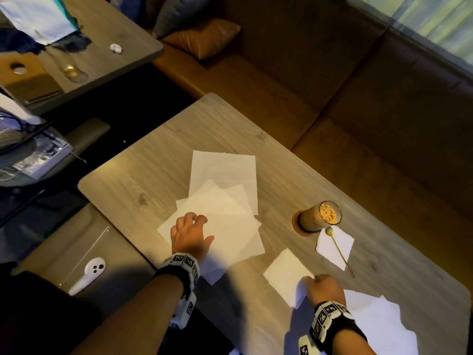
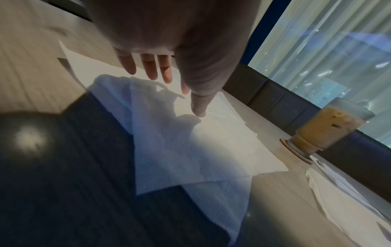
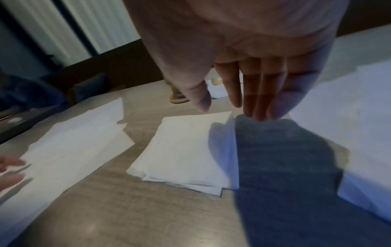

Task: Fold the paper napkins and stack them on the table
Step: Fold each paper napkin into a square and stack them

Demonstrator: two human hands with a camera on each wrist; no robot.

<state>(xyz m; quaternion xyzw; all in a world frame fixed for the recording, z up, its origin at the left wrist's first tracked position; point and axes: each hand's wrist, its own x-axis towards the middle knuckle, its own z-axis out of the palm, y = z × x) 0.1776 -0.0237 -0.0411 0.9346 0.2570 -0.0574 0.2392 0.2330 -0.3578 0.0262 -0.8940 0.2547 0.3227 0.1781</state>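
Several unfolded white napkins (image 1: pixel 222 201) lie overlapped in the middle of the wooden table (image 1: pixel 133 180). My left hand (image 1: pixel 190 233) hovers low over their near-left part with fingers spread and loosely bent, holding nothing; the left wrist view shows the fingers (image 2: pixel 152 70) above the sheets (image 2: pixel 190 142). A small stack of folded napkins (image 1: pixel 285 274) sits to the right. My right hand (image 1: pixel 323 286) is at its near right corner, fingers straight (image 3: pixel 260 93) just above the stack (image 3: pixel 186 153).
A glass of iced coffee (image 1: pixel 320 216) stands on a coaster to the right, a gold spoon (image 1: pixel 340 249) on a napkin (image 1: pixel 335 245) beside it. More white paper (image 1: pixel 378 321) lies at the near right. A white controller (image 1: pixel 87 275) rests on the bench at left.
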